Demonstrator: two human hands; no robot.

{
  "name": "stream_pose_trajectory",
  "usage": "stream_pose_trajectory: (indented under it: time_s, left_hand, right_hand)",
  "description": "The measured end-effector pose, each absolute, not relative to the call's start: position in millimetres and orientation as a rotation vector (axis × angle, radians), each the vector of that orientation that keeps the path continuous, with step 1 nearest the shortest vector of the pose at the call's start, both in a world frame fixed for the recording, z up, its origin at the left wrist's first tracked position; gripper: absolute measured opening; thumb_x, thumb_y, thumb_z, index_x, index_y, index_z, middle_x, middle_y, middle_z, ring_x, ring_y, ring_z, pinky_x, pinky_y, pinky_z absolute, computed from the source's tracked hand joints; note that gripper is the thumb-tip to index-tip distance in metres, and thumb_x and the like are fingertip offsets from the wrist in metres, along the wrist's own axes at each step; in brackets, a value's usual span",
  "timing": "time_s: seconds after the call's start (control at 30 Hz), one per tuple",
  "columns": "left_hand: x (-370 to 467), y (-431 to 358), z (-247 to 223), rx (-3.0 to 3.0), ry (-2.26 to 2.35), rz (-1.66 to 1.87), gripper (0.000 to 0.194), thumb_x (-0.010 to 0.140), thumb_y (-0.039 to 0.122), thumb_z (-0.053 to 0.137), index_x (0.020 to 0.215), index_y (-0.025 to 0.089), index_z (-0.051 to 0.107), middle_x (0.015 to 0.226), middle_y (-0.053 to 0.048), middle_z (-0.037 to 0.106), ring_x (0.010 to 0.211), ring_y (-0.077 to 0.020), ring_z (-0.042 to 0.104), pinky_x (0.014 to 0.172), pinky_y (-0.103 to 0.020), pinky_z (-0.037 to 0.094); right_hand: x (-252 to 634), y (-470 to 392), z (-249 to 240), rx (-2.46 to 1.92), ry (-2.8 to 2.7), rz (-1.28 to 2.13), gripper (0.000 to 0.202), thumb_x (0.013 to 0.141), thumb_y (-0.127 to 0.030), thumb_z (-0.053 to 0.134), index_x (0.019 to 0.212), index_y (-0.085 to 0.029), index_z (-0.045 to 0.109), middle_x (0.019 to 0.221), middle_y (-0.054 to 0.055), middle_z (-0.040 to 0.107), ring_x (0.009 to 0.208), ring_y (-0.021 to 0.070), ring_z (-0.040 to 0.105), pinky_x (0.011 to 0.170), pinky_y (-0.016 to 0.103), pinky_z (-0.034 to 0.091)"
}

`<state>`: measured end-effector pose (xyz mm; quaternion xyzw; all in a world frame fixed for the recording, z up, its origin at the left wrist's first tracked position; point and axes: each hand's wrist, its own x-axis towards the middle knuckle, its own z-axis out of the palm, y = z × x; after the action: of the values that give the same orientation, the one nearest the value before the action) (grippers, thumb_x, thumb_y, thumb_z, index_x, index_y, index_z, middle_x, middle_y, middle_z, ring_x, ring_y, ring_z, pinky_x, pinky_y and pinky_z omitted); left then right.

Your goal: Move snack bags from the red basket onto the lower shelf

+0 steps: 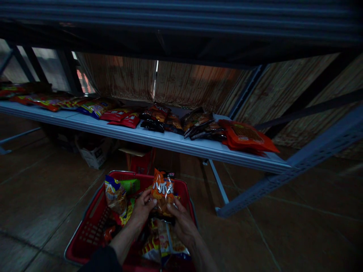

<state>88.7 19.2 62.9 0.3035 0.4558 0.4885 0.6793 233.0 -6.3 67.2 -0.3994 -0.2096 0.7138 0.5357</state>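
Observation:
An orange snack bag (pixel 162 192) with white lettering is held upright between my two hands, above a red basket (pixel 82 238). My left hand (pixel 141 209) grips its left edge, thumb on the front. On its lower right side, my right hand (pixel 181 219) holds it with the thumb across the front. Inside the basket lie several snack packets, among them a blue-topped clear bag (pixel 116 196) at the left, a green packet (pixel 130 186) behind it, and clear and yellow packets (pixel 167 240) beneath my hands.
A blue-grey metal shelf (pixel 113 132) crosses ahead, bearing a row of snack bags, with red packets (pixel 124 115), dark packets (pixel 198 122) and orange packets (pixel 246 136). Its slanted post (pixel 263 185) stands at the right. A white carton (pixel 96 151) sits on the floor below.

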Motion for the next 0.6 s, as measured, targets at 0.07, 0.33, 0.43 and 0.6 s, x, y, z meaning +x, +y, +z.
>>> stream_pose_trajectory:
  time_s: [0.07,0.33,0.43,0.6]
  left_hand:
    - [89.3,18.7,65.9,0.675,1.034,1.117,0.06,0.055,0.03,0.074,0.107,0.014,0.048,0.098,-0.013,0.067,0.091,-0.0267,0.063,0.077,-0.035,0.047]
    - [81.5,14.1,72.9,0.613,0.911,1.09,0.056,0.054,0.032,0.077,0.103,0.015,0.055,0.104,-0.013,0.065,0.094,-0.0241,0.061,0.079,-0.033,0.045]
    - [80.6,14.4,71.4,0.58,0.923,1.069,0.059,0.05,0.031,0.079,0.102,0.014,0.056,0.103,-0.013,0.064,0.094,-0.0248,0.061,0.075,-0.031,0.046]
    - [82.8,15.4,62.9,0.641,1.016,1.096,0.057,0.052,0.034,0.077,0.1,0.014,0.056,0.1,-0.013,0.064,0.086,-0.0242,0.063,0.066,-0.031,0.048]
  right_hand:
    - [234.4,-6.8,69.4,-0.94,-0.52,1.713,0.056,0.058,-0.023,0.077,0.11,-0.022,0.056,0.094,0.003,0.072,0.091,0.0201,0.064,0.089,0.035,0.042]
    - [236.6,-13.0,78.2,-0.949,-0.523,1.72,0.05,0.059,-0.027,0.076,0.106,-0.023,0.059,0.088,0.002,0.072,0.081,0.0188,0.065,0.078,0.031,0.045]
    - [236.3,-12.4,78.7,-0.959,-0.491,1.714,0.049,0.059,-0.026,0.077,0.105,-0.023,0.06,0.083,0.001,0.072,0.076,0.0177,0.065,0.072,0.029,0.045]
    - [234.5,-13.6,78.8,-0.988,-0.402,1.708,0.048,0.056,-0.025,0.078,0.101,-0.02,0.061,0.077,0.0,0.072,0.075,0.0166,0.065,0.077,0.03,0.045]
